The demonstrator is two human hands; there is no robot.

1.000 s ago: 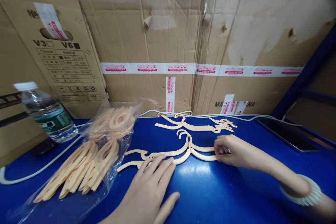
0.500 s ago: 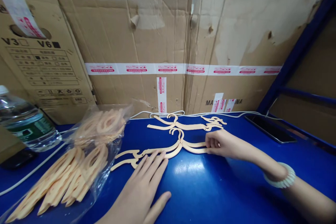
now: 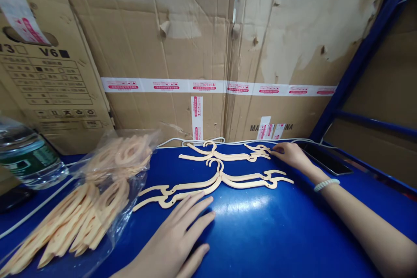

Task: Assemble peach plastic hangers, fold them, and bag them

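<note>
Two cream plastic folding hangers lie on the blue tabletop (image 3: 250,226). The nearer folding hanger (image 3: 244,184) is spread out with its arms extended to both sides and its hook pointing away from me. Behind it lies the farther folding hanger (image 3: 231,156), its right end looking bunched up. My left hand (image 3: 177,236) is open, fingers stretched, just at the near edge of the front hanger's left arm. My right hand (image 3: 291,155) is closed at the right tip of the farther hanger, thumb and fingers pinching it.
Clear plastic bags of more folded hangers (image 3: 87,217) lie at the left. Beyond them stand a water bottle (image 3: 29,152) and a dark object (image 3: 14,200). A phone (image 3: 325,160) rests at the right, near a white cable (image 3: 172,140). Cardboard (image 3: 156,113) walls the back.
My right hand has let go of the nearer hanger's right arm, now fully visible, and moved back to the farther hanger's right end. My left hand has shifted slightly toward me.
</note>
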